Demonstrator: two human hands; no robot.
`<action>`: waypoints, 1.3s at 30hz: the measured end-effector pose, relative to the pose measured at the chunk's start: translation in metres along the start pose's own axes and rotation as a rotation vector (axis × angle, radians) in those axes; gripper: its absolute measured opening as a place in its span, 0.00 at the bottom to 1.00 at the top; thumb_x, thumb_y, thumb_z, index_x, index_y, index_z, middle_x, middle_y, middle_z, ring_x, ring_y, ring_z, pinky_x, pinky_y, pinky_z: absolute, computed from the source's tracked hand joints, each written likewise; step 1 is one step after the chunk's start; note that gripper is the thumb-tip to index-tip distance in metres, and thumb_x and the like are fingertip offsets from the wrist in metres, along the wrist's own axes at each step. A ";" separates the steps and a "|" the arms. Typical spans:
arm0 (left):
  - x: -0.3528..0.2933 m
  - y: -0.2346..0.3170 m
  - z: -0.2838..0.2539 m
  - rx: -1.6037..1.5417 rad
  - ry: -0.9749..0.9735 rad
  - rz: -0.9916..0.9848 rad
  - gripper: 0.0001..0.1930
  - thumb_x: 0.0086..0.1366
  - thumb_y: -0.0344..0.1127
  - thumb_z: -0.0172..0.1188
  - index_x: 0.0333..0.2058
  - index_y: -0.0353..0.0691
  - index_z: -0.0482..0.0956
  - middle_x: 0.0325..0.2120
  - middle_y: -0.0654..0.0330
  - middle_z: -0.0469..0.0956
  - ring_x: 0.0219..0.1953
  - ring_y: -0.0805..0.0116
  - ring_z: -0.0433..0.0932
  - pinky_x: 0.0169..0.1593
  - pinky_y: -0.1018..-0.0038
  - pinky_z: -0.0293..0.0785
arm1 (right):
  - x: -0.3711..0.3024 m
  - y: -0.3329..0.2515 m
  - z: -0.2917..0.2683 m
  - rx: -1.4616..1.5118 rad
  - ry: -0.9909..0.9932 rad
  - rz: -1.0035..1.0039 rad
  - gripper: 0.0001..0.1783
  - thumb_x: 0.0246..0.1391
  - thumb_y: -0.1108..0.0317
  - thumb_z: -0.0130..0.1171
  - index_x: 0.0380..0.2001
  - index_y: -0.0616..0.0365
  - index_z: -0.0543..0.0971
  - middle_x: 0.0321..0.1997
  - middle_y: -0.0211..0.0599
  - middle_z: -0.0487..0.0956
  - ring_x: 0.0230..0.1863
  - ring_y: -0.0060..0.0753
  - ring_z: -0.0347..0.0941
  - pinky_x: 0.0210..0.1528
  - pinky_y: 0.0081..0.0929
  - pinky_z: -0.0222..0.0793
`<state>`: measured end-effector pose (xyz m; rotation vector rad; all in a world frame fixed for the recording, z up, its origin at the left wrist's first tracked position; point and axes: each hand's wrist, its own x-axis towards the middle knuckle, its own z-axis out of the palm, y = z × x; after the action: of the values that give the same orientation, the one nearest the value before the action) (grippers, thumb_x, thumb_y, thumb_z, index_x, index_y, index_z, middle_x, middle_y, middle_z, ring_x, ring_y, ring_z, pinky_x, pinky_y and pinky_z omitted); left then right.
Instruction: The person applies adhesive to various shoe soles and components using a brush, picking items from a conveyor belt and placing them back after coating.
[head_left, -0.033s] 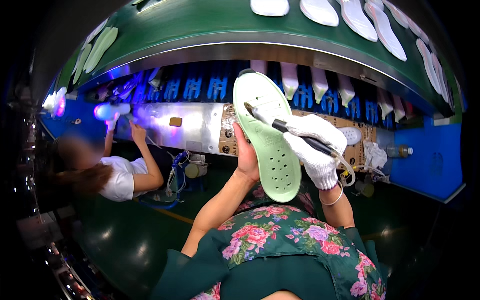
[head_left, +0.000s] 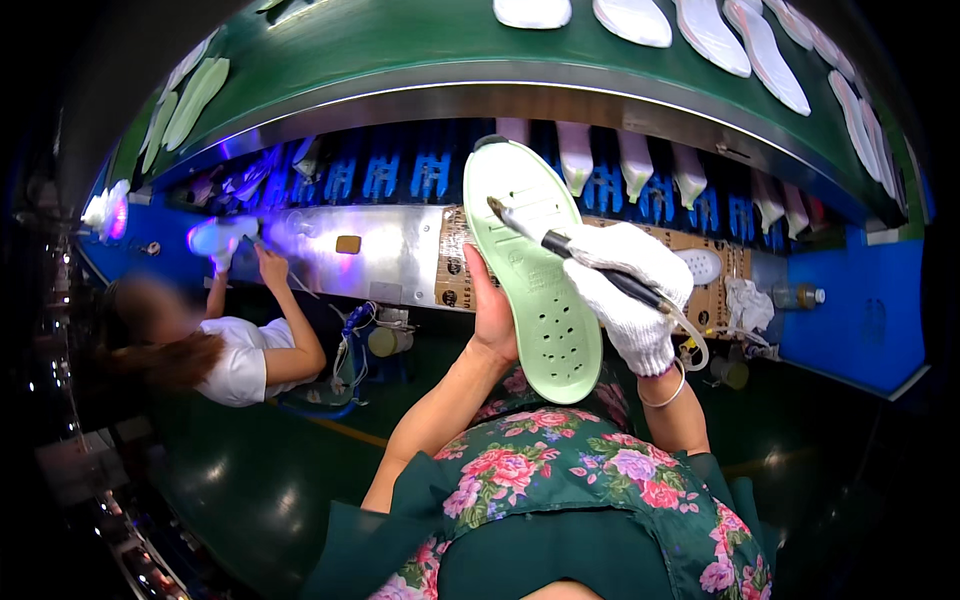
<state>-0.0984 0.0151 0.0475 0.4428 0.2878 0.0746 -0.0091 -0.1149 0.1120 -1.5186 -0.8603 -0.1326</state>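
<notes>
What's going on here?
A person is holding a light green shoe sole in the bare left hand, its thumb along the edge. The white-gloved right hand grips a brush, its bristles over the sole's far half. Beyond, white sole-shaped pieces lie on a green surface. To the left, a co-worker holds up a pale piece in bluish light.

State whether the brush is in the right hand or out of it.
In: the gloved right hand is closed around the brush, with its bristles over the green sole; whether they touch it, I cannot tell.
</notes>
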 end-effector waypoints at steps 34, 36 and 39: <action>0.000 0.021 -0.035 0.355 -0.078 0.062 0.55 0.58 0.84 0.22 0.71 0.47 0.48 0.68 0.53 0.58 0.67 0.55 0.62 0.68 0.55 0.61 | -0.011 -0.005 0.022 -0.313 -0.221 -0.297 0.17 0.43 0.74 0.69 0.41 0.53 0.85 0.42 0.38 0.84 0.43 0.42 0.81 0.46 0.36 0.75; -0.004 0.019 -0.044 0.321 -0.064 0.026 0.55 0.57 0.84 0.23 0.71 0.48 0.49 0.67 0.53 0.59 0.67 0.56 0.63 0.67 0.56 0.63 | -0.014 -0.010 0.023 -0.144 -0.257 -0.246 0.16 0.43 0.74 0.70 0.39 0.53 0.86 0.40 0.37 0.85 0.42 0.41 0.82 0.45 0.35 0.75; 0.000 0.024 -0.067 -0.122 -0.145 -0.018 0.54 0.57 0.84 0.26 0.71 0.49 0.49 0.66 0.54 0.61 0.65 0.56 0.65 0.66 0.56 0.65 | -0.014 -0.012 0.026 0.051 -0.242 -0.157 0.13 0.43 0.73 0.70 0.37 0.53 0.86 0.38 0.37 0.85 0.40 0.40 0.82 0.44 0.34 0.76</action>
<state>-0.1182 0.0647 0.0001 0.3228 0.1437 0.0420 -0.0370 -0.0988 0.1093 -1.4369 -1.1683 -0.0404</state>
